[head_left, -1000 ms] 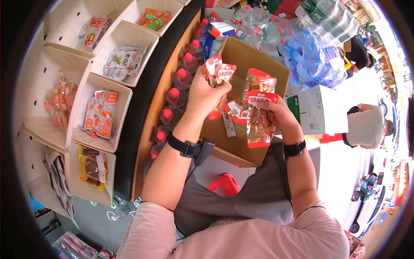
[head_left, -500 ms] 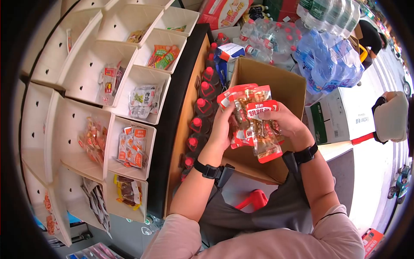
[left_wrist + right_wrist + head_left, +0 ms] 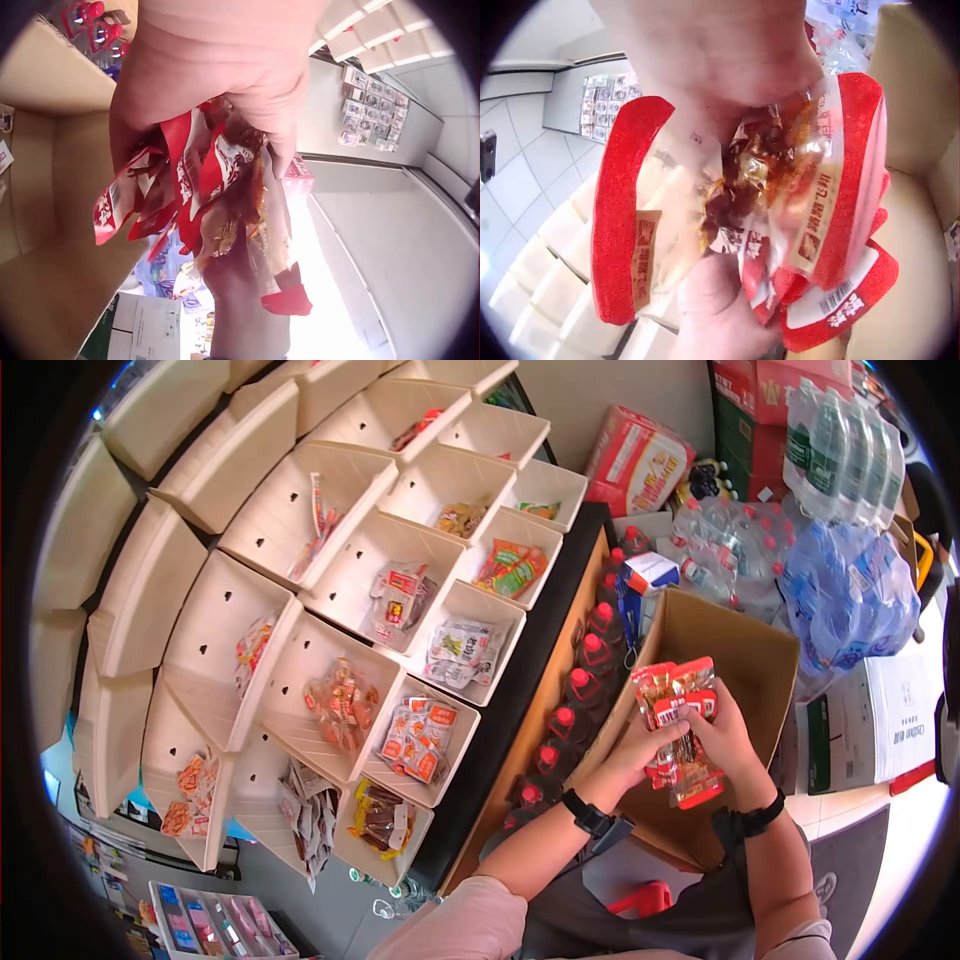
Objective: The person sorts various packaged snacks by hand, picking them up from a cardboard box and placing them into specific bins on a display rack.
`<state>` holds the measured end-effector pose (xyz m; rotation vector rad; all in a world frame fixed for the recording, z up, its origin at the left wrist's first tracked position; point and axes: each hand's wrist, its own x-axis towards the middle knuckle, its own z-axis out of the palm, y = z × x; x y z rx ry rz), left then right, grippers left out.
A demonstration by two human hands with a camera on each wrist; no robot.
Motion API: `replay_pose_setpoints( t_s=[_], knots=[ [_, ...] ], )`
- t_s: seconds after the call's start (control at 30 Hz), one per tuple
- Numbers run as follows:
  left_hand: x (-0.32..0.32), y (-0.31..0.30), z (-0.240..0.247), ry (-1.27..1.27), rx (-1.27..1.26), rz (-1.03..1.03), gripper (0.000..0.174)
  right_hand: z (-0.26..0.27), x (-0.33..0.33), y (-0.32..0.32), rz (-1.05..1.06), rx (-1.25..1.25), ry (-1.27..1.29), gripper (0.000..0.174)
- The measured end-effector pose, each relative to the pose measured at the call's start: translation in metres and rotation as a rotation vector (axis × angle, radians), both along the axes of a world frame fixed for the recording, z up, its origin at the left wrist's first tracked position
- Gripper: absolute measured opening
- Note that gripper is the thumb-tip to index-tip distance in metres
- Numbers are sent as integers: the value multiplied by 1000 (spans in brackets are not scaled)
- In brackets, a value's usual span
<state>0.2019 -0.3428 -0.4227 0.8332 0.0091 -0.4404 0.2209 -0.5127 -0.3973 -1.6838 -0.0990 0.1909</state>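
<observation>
Red-and-clear snack packets (image 3: 676, 682) are bunched between both hands in the head view. My left hand (image 3: 636, 752) grips the bunch from the left, thumb across the front. From the right side, my right hand (image 3: 730, 740) holds the same bunch, its thumb near the other. Brown food shows through the clear film of the packets (image 3: 742, 169) in the right wrist view. Seen from the left wrist, the left hand (image 3: 217, 67) curls over several packets (image 3: 196, 169), hiding their upper ends. An open cardboard box (image 3: 755, 645) lies beneath the hands.
Tilted cream bins (image 3: 345, 575) with small snack packets fill the left side. A row of red-capped bottles (image 3: 582, 685) lines the box's left side. Behind are wrapped water bottles (image 3: 850, 595) and a red carton (image 3: 638, 465); a white carton (image 3: 880, 720) stands at right.
The hands, apart with packets in each a second ago, have come together and merged them into one bunch. The head view has swung left, showing more bins.
</observation>
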Motion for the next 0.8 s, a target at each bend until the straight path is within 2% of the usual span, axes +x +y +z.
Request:
replay_pose_setpoints(
  t_s=[0.03,0.07,0.17,0.2,0.3,0.33,0.53,0.63,0.7,0.8],
  knots=[
    [-1,-1,3,49,-37,-22,59,-3,-3,1,-28,-137,-47,43],
    [-5,-4,6,60,-60,6,46,-7,-6,0,-60,-273,-91,43],
    [-8,-6,0,76,-74,-17,44,-34,-3,4,-59,228,-99,44],
    [-8,-7,-4,112,-88,-31,42,-36,-3,4,-41,230,-67,53],
    [-8,-5,-13,165,-131,-96,40,-32,-8,1,65,574,187,60],
    [-7,-6,-15,154,-112,-83,40,-22,-9,1,138,584,208,66],
    [-10,-12,2,142,-90,12,44,-10,0,-5,174,646,243,74],
    [-9,-13,19,-10,12,72,50,4,2,-16,166,601,317,84],
    [-3,-12,7,37,-86,32,48,5,6,-24,111,531,310,84],
    [-2,-4,-9,119,-100,69,43,12,4,-36,46,487,291,81]
  ],
)
